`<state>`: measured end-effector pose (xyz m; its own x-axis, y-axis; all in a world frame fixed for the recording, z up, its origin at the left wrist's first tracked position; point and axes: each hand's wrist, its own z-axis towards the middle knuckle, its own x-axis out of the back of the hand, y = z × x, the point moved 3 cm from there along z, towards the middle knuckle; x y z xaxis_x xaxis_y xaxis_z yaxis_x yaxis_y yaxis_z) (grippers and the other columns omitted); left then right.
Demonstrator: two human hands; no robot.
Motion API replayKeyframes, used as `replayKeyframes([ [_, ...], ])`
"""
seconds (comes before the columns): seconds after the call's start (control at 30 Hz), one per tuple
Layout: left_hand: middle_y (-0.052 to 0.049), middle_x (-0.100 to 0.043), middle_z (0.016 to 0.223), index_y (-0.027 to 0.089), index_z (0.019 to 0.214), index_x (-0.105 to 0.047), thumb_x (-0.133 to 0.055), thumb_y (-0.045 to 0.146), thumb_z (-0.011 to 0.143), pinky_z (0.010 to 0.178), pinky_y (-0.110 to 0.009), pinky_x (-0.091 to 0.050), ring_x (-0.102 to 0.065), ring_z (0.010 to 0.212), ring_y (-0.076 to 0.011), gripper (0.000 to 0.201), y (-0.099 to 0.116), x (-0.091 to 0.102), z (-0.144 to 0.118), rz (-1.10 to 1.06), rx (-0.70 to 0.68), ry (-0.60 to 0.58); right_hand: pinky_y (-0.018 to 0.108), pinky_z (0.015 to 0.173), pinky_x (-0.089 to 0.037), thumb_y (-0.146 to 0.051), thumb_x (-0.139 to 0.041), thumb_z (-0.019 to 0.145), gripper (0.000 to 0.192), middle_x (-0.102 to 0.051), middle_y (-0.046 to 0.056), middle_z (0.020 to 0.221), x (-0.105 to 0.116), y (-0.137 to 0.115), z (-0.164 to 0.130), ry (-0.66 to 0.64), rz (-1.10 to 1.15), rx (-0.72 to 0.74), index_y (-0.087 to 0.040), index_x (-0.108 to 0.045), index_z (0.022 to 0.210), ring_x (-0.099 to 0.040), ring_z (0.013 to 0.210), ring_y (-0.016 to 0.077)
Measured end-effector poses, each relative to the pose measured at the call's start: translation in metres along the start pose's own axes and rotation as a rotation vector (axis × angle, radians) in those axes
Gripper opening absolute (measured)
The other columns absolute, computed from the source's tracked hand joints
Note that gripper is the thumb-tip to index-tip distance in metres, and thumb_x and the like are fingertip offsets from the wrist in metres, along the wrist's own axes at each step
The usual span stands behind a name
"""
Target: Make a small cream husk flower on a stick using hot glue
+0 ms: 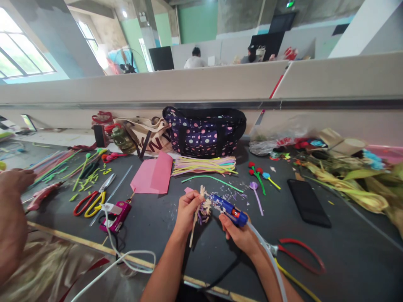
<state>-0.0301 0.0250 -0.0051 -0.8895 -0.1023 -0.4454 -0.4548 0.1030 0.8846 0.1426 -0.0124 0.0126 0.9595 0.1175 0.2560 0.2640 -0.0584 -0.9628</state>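
Over dark table (163, 226), left hand (186, 209) grip pinches stick (195, 220); right hand (237, 233) clasps glue gun (228, 208).

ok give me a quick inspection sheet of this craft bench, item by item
surface: dark table, paper bits scattered
job's things: blue glue gun in right hand; fringed stick in left hand
clutter: scissors, pink paper, straw bundle, phone, spotted bag, red pliers
grippers: both closed on their items
cables: white cord; gun's lead
surroundings: another person's arm at left; partition
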Motion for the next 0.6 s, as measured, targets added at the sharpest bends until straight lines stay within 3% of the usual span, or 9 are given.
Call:
replayKeyframes([
  [0.37,0.004,-0.046,0.055,0.013,0.063,-0.062,-0.079,0.034,0.07,0.049,-0.021,-0.024,-0.033,0.047,-0.0046,0.028,0.001,0.0,0.0,-0.004,-0.015,-0.012,0.022,0.044,-0.048,-0.063,-0.059,0.079,0.045,-0.058,-0.001,0.056,-0.002,0.011,0.004,-0.059,0.067,0.004,-0.019,-0.059,0.069,-0.054,0.043,0.0112],
  [0.6,0.004,-0.048,0.055,0.014,0.063,-0.063,-0.08,0.035,0.069,0.049,-0.021,-0.026,-0.036,0.047,-0.0051,0.028,0.001,-0.001,0.0,-0.018,-0.007,-0.013,0.022,0.043,-0.047,-0.063,-0.058,0.08,0.044,-0.052,-0.004,0.05,-0.001,0.008,0.002,-0.041,0.03,0.014,-0.02,-0.059,0.071,-0.052,0.041,0.011],
])
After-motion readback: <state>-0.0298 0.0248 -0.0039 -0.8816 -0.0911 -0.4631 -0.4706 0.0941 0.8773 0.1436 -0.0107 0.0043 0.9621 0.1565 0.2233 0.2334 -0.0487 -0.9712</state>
